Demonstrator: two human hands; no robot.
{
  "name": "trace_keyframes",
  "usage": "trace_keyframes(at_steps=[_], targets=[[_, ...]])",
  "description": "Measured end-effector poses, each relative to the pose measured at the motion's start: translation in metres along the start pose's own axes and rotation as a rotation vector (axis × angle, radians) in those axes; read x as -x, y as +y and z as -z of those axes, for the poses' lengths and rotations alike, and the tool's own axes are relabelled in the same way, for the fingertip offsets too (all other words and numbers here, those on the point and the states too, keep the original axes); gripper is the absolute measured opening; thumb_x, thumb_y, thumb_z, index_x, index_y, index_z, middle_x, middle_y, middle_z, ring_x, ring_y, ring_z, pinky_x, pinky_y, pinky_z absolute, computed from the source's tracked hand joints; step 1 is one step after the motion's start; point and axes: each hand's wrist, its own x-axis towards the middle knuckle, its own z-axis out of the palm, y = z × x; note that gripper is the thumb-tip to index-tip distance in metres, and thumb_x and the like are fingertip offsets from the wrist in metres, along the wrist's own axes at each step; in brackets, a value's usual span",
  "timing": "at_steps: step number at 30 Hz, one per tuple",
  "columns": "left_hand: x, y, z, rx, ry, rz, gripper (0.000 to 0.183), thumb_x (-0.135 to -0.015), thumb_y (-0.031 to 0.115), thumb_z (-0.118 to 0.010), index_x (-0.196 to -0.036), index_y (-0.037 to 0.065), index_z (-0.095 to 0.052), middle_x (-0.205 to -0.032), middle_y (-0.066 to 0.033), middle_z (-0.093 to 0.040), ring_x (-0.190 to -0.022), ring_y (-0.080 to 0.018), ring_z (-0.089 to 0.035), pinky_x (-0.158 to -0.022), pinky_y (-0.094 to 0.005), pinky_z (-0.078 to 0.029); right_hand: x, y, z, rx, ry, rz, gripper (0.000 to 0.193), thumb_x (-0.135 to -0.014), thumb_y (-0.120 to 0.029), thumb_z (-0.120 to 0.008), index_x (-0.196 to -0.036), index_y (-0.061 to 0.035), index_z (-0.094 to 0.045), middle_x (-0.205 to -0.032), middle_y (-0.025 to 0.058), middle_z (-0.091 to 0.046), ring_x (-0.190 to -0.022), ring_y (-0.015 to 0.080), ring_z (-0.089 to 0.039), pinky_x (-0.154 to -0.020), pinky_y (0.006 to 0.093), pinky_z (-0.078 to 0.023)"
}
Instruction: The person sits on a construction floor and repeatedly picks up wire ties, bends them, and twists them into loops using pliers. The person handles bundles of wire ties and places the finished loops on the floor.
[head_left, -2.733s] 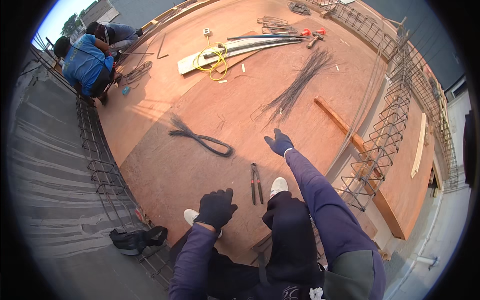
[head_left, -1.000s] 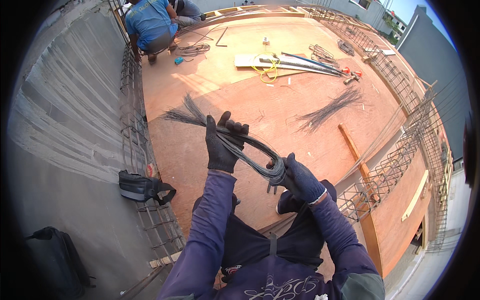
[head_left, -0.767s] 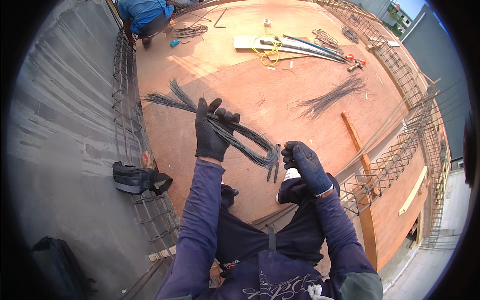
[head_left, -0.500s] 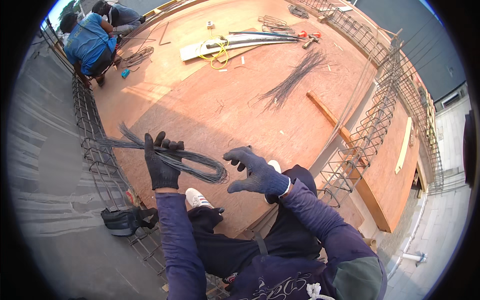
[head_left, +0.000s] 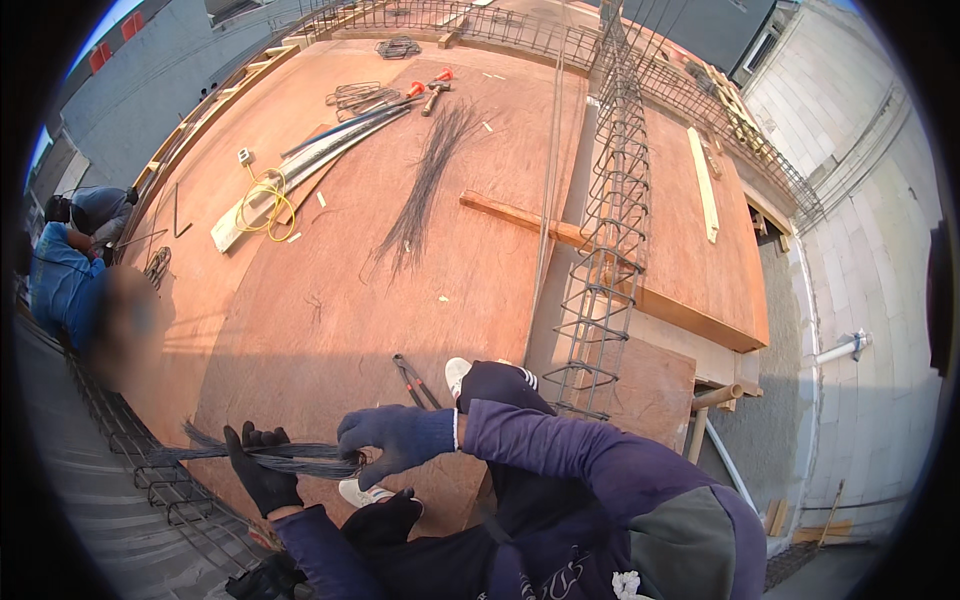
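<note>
Presently, the wire bundle (head_left: 315, 460) is at about eight o'clock in the view, above the plywood floor (head_left: 480, 315). It is made of many thin, dark grey metal strands, gathered to a narrow, long shape. Its long axis lies almost from nine to three o'clock; the frayed, spreading ends point to nine, and the other end points to three, partly hidden by fingers.

The left hand (head_left: 265, 478), in a black knitted glove, has its grip closed around the strands. The right hand (head_left: 402, 440), in a dark blue knitted glove, bends its grip over the three o'clock end; I cannot tell how firmly it holds.

From the bundle, metal pincers (head_left: 413, 381) with slim, partly red handles lie near, at two o'clock. Well apart, toward eleven o'clock of the view, loose straight wires (head_left: 428, 190) spread on the smooth, reddish plywood. A ribbed steel cage (head_left: 603, 262) runs from one toward four o'clock.
</note>
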Motion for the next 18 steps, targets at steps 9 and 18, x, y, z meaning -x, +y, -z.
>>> trace_keyframes(at_steps=[9, 18], targets=[[-0.012, 0.011, 0.012, 0.089, 0.096, 0.001, 0.035, -0.101, 0.04, -0.074, -0.102, 0.005, -0.069, -0.071, -0.0011, -0.064, -0.063, -0.0172, -0.067, -0.076, -0.038, -0.061, -0.038, 0.008, 0.01, -0.209, -0.062, -0.002, 0.039, -0.093, -0.035, -0.08, -0.117, -0.0059, -0.072, -0.111, 0.0105, -0.069, -0.1, 0.0246, -0.067, -0.086, 0.0375, -0.054], [-0.021, -0.025, -0.032, 0.169, 0.241, -0.227, 0.031, -0.094, 0.029, -0.07, -0.103, 0.007, -0.051, -0.084, -0.0036, -0.054, -0.071, -0.0126, -0.053, -0.062, -0.0336, -0.047, -0.002, 0.054, 0.05, 0.015, -0.037, -0.244, 0.067, -0.111, -0.058, -0.044, -0.13, 0.0027, -0.064, -0.114, 0.013, -0.07, -0.104, 0.0236, -0.065, -0.096, 0.0369, -0.049]])
